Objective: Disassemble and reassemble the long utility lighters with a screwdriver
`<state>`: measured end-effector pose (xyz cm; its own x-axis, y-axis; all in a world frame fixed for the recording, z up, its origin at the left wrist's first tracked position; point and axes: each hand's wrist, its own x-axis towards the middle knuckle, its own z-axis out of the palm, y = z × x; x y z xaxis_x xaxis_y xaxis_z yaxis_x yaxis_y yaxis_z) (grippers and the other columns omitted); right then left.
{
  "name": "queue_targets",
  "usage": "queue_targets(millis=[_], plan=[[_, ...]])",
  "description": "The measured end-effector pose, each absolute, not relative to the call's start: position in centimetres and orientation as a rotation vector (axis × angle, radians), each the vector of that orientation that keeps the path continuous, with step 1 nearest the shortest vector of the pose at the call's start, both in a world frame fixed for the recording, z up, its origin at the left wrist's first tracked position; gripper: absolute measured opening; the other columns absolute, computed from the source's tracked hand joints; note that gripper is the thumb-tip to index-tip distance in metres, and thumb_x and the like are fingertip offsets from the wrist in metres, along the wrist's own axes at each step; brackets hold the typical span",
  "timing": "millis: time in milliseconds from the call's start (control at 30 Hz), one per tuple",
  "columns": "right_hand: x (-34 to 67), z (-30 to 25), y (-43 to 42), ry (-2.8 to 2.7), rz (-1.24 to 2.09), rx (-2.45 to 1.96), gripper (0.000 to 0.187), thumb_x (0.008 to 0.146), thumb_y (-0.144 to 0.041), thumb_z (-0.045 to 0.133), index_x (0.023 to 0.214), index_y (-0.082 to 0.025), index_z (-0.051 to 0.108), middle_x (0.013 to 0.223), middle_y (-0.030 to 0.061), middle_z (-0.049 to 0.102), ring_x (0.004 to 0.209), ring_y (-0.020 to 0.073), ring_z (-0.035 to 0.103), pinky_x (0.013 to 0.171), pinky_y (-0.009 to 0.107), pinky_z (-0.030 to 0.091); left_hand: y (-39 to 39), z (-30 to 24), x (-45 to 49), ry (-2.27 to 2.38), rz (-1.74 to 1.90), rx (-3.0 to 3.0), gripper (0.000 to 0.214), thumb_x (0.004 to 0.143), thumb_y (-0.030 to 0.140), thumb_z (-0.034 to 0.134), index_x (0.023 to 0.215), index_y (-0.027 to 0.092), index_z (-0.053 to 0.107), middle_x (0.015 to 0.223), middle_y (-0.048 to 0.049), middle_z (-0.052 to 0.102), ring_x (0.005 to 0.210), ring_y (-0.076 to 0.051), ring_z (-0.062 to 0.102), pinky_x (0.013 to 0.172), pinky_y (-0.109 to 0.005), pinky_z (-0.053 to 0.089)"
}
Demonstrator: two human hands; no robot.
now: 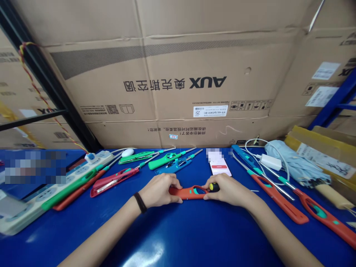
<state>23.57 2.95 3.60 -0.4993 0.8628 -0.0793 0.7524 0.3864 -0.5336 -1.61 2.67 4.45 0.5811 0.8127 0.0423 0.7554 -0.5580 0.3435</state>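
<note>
An orange-red long-neck lighter (185,193) with green parts lies sideways just above the blue table, between my hands. My left hand (161,190) grips its left end, thumb and fingers on opposite edges. My right hand (226,190) is closed around the lighter's right end, beside the trigger opening. A yellow-and-black handle end (214,187), like a screwdriver's, pokes out from the fingers of that same hand; its other end is hidden. Beyond my hands lie a blue lighter (174,165), a green lighter (164,160) and a red lighter (115,181), partly opened with metal showing.
A lit phone (221,168) lies behind my right hand. To the left runs a white power strip (52,193) with lighters along it. Orange lighters (283,202), a white charger (270,162) and a folded umbrella (294,161) are on the right. A large cardboard box (172,55) stands behind.
</note>
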Motion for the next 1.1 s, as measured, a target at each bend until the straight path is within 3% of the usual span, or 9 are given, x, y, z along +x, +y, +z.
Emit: queue_targets(millis=[133, 333, 467, 700, 1100], plan=[[25.0, 3.0, 2.9, -2.39, 0.887, -1.38, 0.035, 0.069, -0.042, 0.07, 0.1, -0.025, 0.07, 0.097, 0.0033, 0.069, 0.087, 0.022, 0.062, 0.075, 0.027, 0.045, 2.1, 4.1, -2.0, 1.252, 0.327, 2.581, 0.031, 0.073, 0.041, 0.07, 0.099, 0.024, 0.07, 0.088, -0.0021, 0.065, 0.076, -0.02, 0.063, 0.066, -0.026, 0.045], [27.2, 3.3, 2.5, -2.361, 0.795, -1.504, 0.025, 0.066, -0.042, 0.072, 0.087, -0.027, 0.071, 0.09, 0.0006, 0.069, 0.085, 0.023, 0.062, 0.072, 0.028, 0.044, 2.2, 3.7, -2.7, 1.103, 0.369, 2.685, 0.03, 0.081, 0.038, 0.061, 0.107, 0.024, 0.067, 0.096, -0.0042, 0.064, 0.084, -0.02, 0.061, 0.075, -0.028, 0.045], [27.4, 3.6, 2.4, -2.33, 0.792, -1.54, 0.035, 0.061, -0.047, 0.074, 0.088, -0.026, 0.07, 0.093, 0.0011, 0.068, 0.086, 0.0229, 0.062, 0.072, 0.027, 0.045, 2.6, 3.3, -3.0, 1.043, 0.416, 2.673, 0.031, 0.081, 0.036, 0.06, 0.109, 0.024, 0.066, 0.098, -0.0045, 0.063, 0.085, -0.02, 0.06, 0.078, -0.029, 0.045], [28.1, 3.9, 2.4, -2.343, 0.798, -1.601, 0.016, 0.067, -0.035, 0.07, 0.08, -0.026, 0.07, 0.086, 0.0008, 0.069, 0.083, 0.0219, 0.062, 0.07, 0.027, 0.045, 2.7, 3.2, -3.0, 1.029, 0.445, 2.574, 0.03, 0.08, 0.036, 0.063, 0.108, 0.024, 0.067, 0.097, -0.0038, 0.062, 0.086, -0.019, 0.059, 0.08, -0.028, 0.045], [27.3, 3.2, 2.4, -2.354, 0.785, -1.544, 0.021, 0.067, -0.042, 0.07, 0.08, -0.025, 0.071, 0.083, 0.0011, 0.069, 0.077, 0.0211, 0.062, 0.066, 0.026, 0.043, 2.7, 2.3, -2.7, 1.028, 0.507, 2.507, 0.028, 0.075, 0.028, 0.067, 0.102, 0.022, 0.064, 0.1, -0.0032, 0.06, 0.09, -0.019, 0.058, 0.081, -0.028, 0.045]])
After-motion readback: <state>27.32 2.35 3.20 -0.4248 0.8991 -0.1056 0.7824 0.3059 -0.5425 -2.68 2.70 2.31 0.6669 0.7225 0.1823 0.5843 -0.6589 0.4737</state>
